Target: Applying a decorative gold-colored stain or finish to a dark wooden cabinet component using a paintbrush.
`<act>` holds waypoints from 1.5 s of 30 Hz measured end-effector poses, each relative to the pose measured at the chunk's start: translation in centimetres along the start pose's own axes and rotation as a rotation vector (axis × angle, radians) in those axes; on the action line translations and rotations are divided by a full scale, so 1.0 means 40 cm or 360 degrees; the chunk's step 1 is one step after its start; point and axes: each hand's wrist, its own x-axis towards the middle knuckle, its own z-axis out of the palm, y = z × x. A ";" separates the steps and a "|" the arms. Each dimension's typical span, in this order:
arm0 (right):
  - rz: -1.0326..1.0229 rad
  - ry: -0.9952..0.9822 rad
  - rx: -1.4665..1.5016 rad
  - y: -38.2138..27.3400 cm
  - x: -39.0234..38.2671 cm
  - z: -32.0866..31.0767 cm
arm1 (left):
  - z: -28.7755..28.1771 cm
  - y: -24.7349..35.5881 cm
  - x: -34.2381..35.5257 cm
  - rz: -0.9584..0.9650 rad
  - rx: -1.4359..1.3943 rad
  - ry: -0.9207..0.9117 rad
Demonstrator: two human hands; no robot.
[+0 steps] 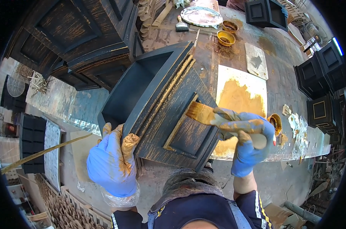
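Note:
A dark, open-topped wooden box (180, 114) with worn gold-brown edges and a framed side panel lies tilted in front of me. My left hand (113, 160), in a stained blue glove, grips its near left rim, thumb on the edge. In my blue-gloved right hand (245, 133) is a paintbrush (201, 113), its handle running through the closed fingers. The brown-stained bristles lie at the panel's raised frame; whether they press on it I cannot tell. Right of the box is a white board (240, 93) smeared with orange-brown stain.
Large dark cabinets (77, 30) stand close on the left. Farther back on the table (199, 49) are a dark-bristled brush (181, 26), a round paint-smeared tray (201, 16) and a yellow bowl (226, 38). Another bowl (275, 122) sits beyond my right hand. More dark boxes (312, 74) line the right.

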 end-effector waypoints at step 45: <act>0.0320 0.0104 0.0278 0.103 0.029 -0.225 | 0.058 -0.078 -0.046 -0.0260 -0.1618 0.0058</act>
